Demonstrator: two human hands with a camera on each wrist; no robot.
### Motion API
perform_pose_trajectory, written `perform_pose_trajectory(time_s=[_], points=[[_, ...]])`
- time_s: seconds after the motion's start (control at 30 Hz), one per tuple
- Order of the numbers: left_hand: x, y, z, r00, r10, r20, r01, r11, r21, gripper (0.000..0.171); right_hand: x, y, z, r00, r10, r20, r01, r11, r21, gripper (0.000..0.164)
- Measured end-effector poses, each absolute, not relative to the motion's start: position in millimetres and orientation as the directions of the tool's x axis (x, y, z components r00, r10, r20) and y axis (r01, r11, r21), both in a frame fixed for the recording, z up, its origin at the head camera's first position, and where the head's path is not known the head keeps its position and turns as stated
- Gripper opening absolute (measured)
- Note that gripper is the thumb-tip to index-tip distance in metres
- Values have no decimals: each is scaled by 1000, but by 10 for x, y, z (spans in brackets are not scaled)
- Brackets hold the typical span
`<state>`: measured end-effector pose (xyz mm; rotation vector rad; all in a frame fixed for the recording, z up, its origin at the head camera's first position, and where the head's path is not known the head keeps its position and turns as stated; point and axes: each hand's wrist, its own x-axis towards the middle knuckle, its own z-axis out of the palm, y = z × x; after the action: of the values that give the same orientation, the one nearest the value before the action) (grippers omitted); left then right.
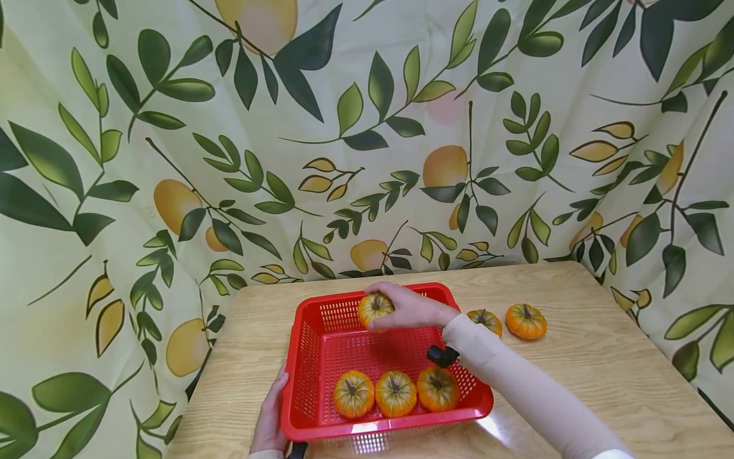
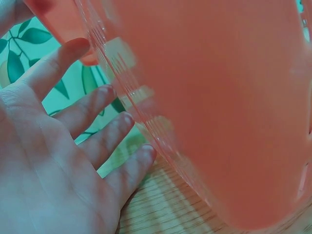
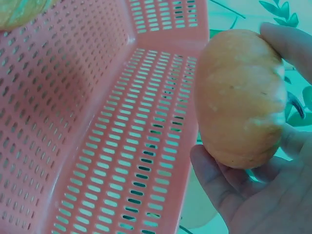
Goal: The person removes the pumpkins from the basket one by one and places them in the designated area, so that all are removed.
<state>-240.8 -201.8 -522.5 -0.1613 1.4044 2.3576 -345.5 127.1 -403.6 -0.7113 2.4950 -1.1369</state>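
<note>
My right hand grips a small orange pumpkin above the back part of a red plastic basket. In the right wrist view the held pumpkin sits between thumb and fingers, beside the basket's slotted wall. Three more pumpkins line the front of the basket floor, side by side with stems up. At the basket's left side is my left hand. The left wrist view has its fingers spread and nearly straight, fingertips right at the basket's outer wall.
On the wooden table, right of the basket, lie two pumpkins: one in plain sight and another partly behind my right forearm. A leaf-and-fruit patterned cloth hangs behind the table and along its sides.
</note>
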Motion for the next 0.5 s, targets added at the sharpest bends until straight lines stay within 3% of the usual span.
perform_pose_trajectory(time_s=[0.13,0.5], points=[[-2411,-2013,-5206,-914,268,-305,-395,-412,821,74,-3453,1331,-3996,-844,-534,-51,-326,585,-743,66],[-2417,-2009,-5180,-907,274,-321,-413,-414,812,75,-3490,1510,-3982,-860,-511,-2,-319,541,-778,63]])
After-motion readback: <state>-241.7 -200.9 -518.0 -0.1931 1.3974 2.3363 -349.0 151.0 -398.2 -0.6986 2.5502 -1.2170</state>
